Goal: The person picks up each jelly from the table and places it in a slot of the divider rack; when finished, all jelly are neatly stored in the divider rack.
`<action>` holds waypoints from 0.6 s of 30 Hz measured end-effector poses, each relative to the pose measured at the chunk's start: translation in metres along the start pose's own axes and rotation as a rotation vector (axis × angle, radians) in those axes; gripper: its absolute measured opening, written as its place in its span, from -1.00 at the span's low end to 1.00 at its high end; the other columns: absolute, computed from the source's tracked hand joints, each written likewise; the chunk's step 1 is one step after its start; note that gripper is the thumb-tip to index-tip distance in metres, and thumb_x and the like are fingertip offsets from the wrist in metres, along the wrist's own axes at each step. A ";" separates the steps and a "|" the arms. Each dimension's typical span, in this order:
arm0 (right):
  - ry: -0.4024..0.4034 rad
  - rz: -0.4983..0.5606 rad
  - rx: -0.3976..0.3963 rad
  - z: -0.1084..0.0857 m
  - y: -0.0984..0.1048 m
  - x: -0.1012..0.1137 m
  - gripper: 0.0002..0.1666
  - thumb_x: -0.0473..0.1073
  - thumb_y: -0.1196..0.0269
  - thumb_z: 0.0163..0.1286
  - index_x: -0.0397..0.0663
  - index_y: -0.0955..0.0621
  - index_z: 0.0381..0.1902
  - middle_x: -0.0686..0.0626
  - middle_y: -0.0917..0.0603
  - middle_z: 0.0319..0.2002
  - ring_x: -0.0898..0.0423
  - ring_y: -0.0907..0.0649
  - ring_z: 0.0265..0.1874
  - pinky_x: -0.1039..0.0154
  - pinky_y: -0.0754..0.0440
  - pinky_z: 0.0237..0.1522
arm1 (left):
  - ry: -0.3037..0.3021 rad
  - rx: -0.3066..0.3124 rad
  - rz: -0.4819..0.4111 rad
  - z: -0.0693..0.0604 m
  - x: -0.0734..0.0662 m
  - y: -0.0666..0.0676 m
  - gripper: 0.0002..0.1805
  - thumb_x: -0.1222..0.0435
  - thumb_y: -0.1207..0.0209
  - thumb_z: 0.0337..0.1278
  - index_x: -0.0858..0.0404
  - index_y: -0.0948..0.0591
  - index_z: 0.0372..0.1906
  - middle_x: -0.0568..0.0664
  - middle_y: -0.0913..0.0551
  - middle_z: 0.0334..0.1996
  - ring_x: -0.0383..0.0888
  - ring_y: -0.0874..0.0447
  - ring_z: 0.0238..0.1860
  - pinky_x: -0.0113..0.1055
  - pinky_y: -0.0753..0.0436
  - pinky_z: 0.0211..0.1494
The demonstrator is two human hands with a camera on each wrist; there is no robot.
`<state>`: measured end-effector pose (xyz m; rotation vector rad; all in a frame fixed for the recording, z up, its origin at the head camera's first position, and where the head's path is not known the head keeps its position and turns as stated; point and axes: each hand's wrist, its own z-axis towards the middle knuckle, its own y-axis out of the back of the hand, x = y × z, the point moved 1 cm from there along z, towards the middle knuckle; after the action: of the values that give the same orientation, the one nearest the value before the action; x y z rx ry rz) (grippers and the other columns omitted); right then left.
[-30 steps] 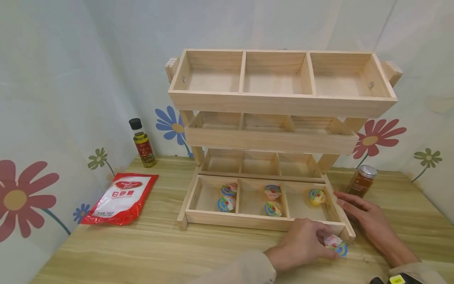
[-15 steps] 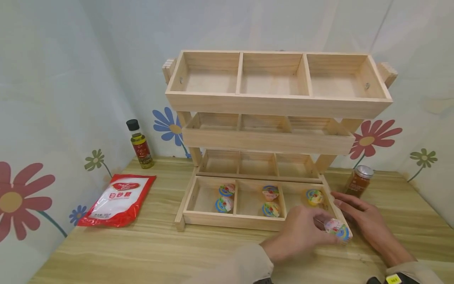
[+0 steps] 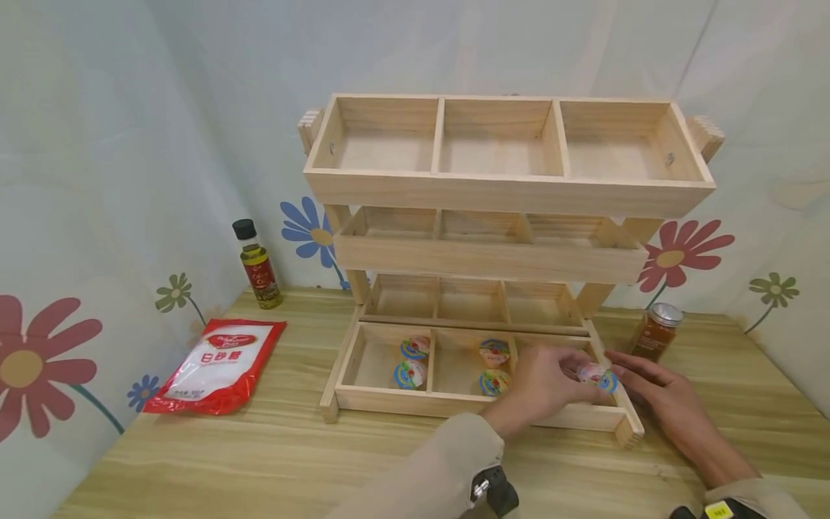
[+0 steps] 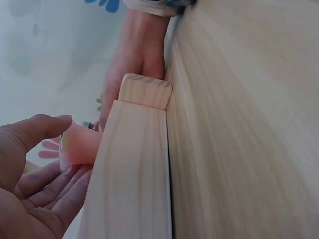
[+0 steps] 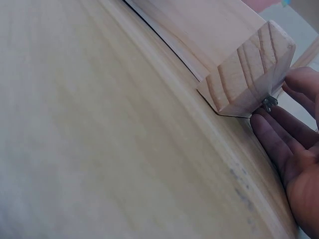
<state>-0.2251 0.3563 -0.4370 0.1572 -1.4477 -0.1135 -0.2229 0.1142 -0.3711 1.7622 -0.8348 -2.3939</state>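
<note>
My left hand (image 3: 541, 386) pinches a small jelly cup (image 3: 591, 375) between thumb and fingers, over the right compartment of the rack's lowest tray. In the left wrist view the cup's pink side (image 4: 79, 145) shows behind the tray's front board (image 4: 130, 169). My right hand (image 3: 671, 404) rests against the right side of the wooden rack (image 3: 509, 191), fingers fairly straight. Close to its fingertips is a metal wing nut (image 5: 269, 103), seen in the right wrist view. Pairs of jelly cups lie in the left compartment (image 3: 410, 374) and the middle compartment (image 3: 495, 352).
A spice jar (image 3: 656, 331) with a silver lid stands behind my right hand. On the left are an olive oil bottle (image 3: 258, 267) and a red and white sugar bag (image 3: 217, 366). The rack's upper trays overhang the lowest one.
My left hand has lifted the jelly cup from in front of the rack's right corner, up and back over the right compartment. My right hand has stayed at the rack's side.
</note>
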 end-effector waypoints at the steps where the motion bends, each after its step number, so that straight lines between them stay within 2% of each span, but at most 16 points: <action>1: -0.007 0.000 -0.003 0.000 0.000 0.000 -0.57 -0.15 -0.28 0.62 -0.03 -0.67 0.37 0.41 -0.72 0.11 0.47 -0.65 0.06 0.51 -0.64 -0.02 | 0.015 -0.002 0.008 0.001 0.001 -0.001 -0.61 0.19 -0.69 -0.10 0.14 -0.84 -0.10 -0.35 -0.75 -0.38 -0.50 -0.60 -0.39 -0.56 -0.59 -0.31; 6: -0.032 -0.007 -0.011 0.001 0.001 0.000 -0.55 -0.11 -0.30 0.61 -0.02 -0.66 0.38 0.43 -0.71 0.12 0.49 -0.63 0.07 0.52 -0.63 -0.01 | 0.068 0.000 0.043 0.006 0.007 -0.004 -0.56 0.19 -0.68 -0.07 0.15 -0.84 -0.03 -0.30 -0.78 -0.33 -0.47 -0.59 -0.33 -0.56 -0.58 -0.24; 12: -0.045 -0.063 -0.017 0.002 0.003 -0.001 -0.50 -0.04 -0.31 0.61 -0.03 -0.63 0.41 0.47 -0.68 0.13 0.55 -0.59 0.09 0.55 -0.60 0.01 | 0.076 0.026 0.096 0.010 0.012 -0.006 -0.60 0.24 -0.68 -0.07 0.21 -0.83 -0.08 -0.27 -0.76 -0.38 -0.46 -0.58 -0.38 -0.58 -0.56 -0.27; 18: -0.038 -0.079 -0.017 0.003 0.003 -0.001 -0.49 -0.03 -0.30 0.61 -0.03 -0.63 0.42 0.48 -0.67 0.14 0.56 -0.58 0.10 0.56 -0.59 0.02 | 0.106 0.052 0.152 0.014 0.012 -0.006 -0.61 0.21 -0.68 -0.06 0.18 -0.84 -0.08 -0.28 -0.73 -0.38 -0.44 -0.56 -0.35 -0.56 -0.56 -0.26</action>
<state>-0.2280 0.3592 -0.4372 0.1994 -1.4783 -0.1947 -0.2381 0.1208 -0.3818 1.7568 -0.9864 -2.1833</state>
